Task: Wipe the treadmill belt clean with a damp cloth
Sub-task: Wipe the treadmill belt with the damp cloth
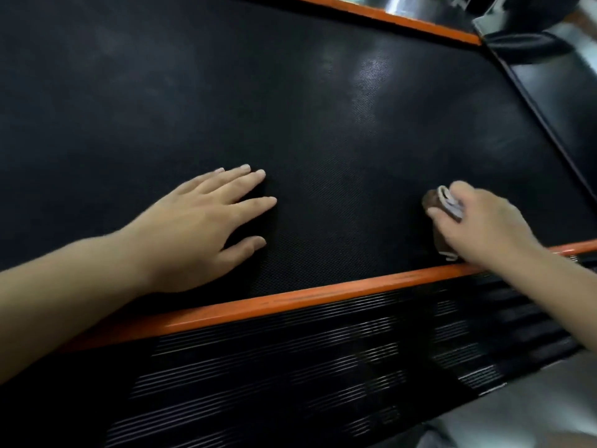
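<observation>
Here's the cloth (436, 202), bunched up brown with a grey-white fold showing, down on the black treadmill belt (290, 108) towards its right side, close to the near orange strip (290, 299). Most of it is buried under the right hand (484, 221), so its full shape can't be made out, and that whole area is smeared with blur. The right hand grips it from above, fingers curled round the wad and knuckles up, with the wrist crossing over the orange strip. Over to the left, well apart, the left hand (200, 227) lies flat on the belt, palm down, fingers straight and spread, thumb out to the side, forearm cut off by the frame edge. A pale sheen (368, 72) glints on the belt further up. Beyond lies the far orange strip (387, 17); nearest the camera, the ribbed side rail (290, 367).
</observation>
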### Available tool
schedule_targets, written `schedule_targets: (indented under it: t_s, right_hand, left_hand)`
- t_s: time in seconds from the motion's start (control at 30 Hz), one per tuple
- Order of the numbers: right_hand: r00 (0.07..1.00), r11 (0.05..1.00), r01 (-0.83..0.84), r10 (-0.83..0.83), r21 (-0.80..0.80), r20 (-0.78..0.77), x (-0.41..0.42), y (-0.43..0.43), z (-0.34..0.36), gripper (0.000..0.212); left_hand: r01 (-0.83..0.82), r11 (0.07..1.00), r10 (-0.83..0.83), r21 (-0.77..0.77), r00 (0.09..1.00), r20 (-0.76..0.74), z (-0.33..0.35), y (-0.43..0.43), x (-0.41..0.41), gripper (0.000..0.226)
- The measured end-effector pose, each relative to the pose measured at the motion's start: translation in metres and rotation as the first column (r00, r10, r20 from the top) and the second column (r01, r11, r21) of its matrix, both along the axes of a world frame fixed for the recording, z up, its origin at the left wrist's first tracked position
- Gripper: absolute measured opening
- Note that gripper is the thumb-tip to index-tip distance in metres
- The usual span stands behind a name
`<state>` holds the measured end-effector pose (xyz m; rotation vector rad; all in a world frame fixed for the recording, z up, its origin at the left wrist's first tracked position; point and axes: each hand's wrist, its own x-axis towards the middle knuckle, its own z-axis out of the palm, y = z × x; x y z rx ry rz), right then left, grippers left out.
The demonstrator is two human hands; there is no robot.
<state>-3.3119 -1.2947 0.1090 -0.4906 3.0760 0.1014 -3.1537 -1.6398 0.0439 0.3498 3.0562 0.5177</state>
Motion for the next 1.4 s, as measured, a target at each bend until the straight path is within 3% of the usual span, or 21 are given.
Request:
schedule_targets:
  t_s: [0.1, 0.2, 0.27, 0.3, 0.4, 0.43, 0.53, 0.6, 0.67, 0.73, 0.77, 0.83, 0.9, 0.97, 1.03, 1.1, 1.23, 1.3, 1.4]
  right_hand:
    - [0.997, 0.997, -0.079, 0.079, -0.018, 0.008, 0.042, -0.051, -0.014, 0.033]
    - [0.946, 0.943, -0.276, 0.301, -0.188, 0.123, 0.077, -0.088, -0.016, 0.031]
    - [0.94, 0.935, -0.322, 0.334, -0.151, 0.067, 0.058, -0.083, -0.017, 0.028]
    - [0.962, 0.956, -0.271, 0.274, -0.116, 0.008, 0.041, -0.08, -0.017, 0.026]
    - [0.99, 0.987, 0.119, -0.127, -0.109, -0.064, 0.006, -0.094, -0.018, 0.029]
    - [0.983, 0.983, 0.155, -0.163, -0.096, -0.081, 0.01, -0.107, -0.021, 0.03]
    - [0.995, 0.975, -0.071, 0.055, -0.212, -0.084, 0.062, -0.153, -0.031, 0.025]
    - [0.942, 0.89, -0.313, 0.335, -0.332, 0.009, 0.103, -0.166, -0.031, 0.025]
    - [0.881, 0.833, -0.422, 0.469, -0.358, 0.054, 0.099, -0.161, -0.028, 0.02]
    - [0.94, 0.907, -0.338, 0.338, -0.252, -0.043, 0.07, -0.15, -0.024, 0.02]
    - [0.983, 0.964, -0.182, 0.172, -0.195, -0.068, 0.058, -0.145, -0.02, 0.023]
    - [0.986, 0.983, 0.119, -0.133, -0.137, -0.096, 0.055, -0.147, -0.019, 0.024]
    - [0.992, 0.989, 0.06, -0.074, -0.134, -0.103, 0.085, -0.173, -0.029, 0.023]
    - [0.993, 0.961, -0.117, 0.116, -0.249, -0.018, 0.122, -0.197, -0.034, 0.021]
    - [0.975, 0.94, -0.192, 0.216, -0.283, 0.057, 0.132, -0.19, -0.027, 0.024]
    - [0.992, 0.98, -0.114, 0.12, -0.166, 0.03, 0.111, -0.159, -0.019, 0.027]
    - [0.956, 0.957, 0.29, -0.29, -0.008, -0.037, 0.092, -0.118, -0.01, 0.027]
    - [0.959, 0.962, 0.273, -0.272, 0.005, -0.073, 0.106, -0.139, -0.022, 0.025]
    - [0.99, 0.983, 0.125, -0.133, -0.133, -0.054, 0.142, -0.182, -0.032, 0.029]
  left_hand:
    - [0.076, 0.997, -0.076, -0.005, 0.997, -0.015, -0.003, -0.031, 0.006, 0.071]
    - [0.1, 0.994, -0.101, -0.031, 0.994, -0.03, -0.007, -0.052, 0.013, 0.067]
    - [0.091, 0.995, -0.093, -0.041, 0.995, -0.038, -0.009, -0.065, 0.021, 0.066]
    - [0.081, 0.996, -0.083, -0.044, 0.995, -0.046, -0.01, -0.072, 0.026, 0.066]
    - [0.057, 0.998, -0.059, -0.035, 0.997, -0.057, -0.01, -0.088, 0.037, 0.066]
    - [0.052, 0.998, -0.054, -0.027, 0.997, -0.057, -0.01, -0.09, 0.038, 0.067]
    - [0.045, 0.999, -0.046, -0.015, 0.996, -0.07, -0.009, -0.088, 0.038, 0.068]
    - [0.036, 0.999, -0.037, -0.007, 0.996, -0.084, -0.009, -0.089, 0.039, 0.068]
    - [0.04, 0.999, -0.039, 0.001, 0.994, -0.097, -0.01, -0.091, 0.04, 0.068]
    - [0.051, 0.999, -0.049, 0.013, 0.994, -0.101, -0.011, -0.093, 0.04, 0.069]
    - [0.057, 0.998, -0.054, 0.019, 0.993, -0.101, -0.011, -0.092, 0.041, 0.069]
    - [0.052, 0.998, -0.048, 0.032, 0.993, -0.105, -0.012, -0.091, 0.042, 0.068]
    - [0.05, 0.998, -0.045, 0.043, 0.993, -0.113, -0.012, -0.09, 0.04, 0.067]
    - [0.053, 0.998, -0.048, 0.039, 0.99, -0.129, -0.012, -0.091, 0.041, 0.067]
    - [0.052, 0.998, -0.047, 0.033, 0.99, -0.136, -0.013, -0.091, 0.043, 0.067]
    - [0.062, 0.997, -0.058, 0.035, 0.991, -0.121, -0.012, -0.093, 0.044, 0.067]
    - [0.057, 0.997, -0.05, 0.052, 0.99, -0.128, -0.013, -0.093, 0.045, 0.065]
    - [0.054, 0.997, -0.046, 0.059, 0.99, -0.133, -0.014, -0.094, 0.045, 0.064]
    - [0.075, 0.995, -0.067, 0.059, 0.991, -0.12, -0.012, -0.096, 0.045, 0.065]
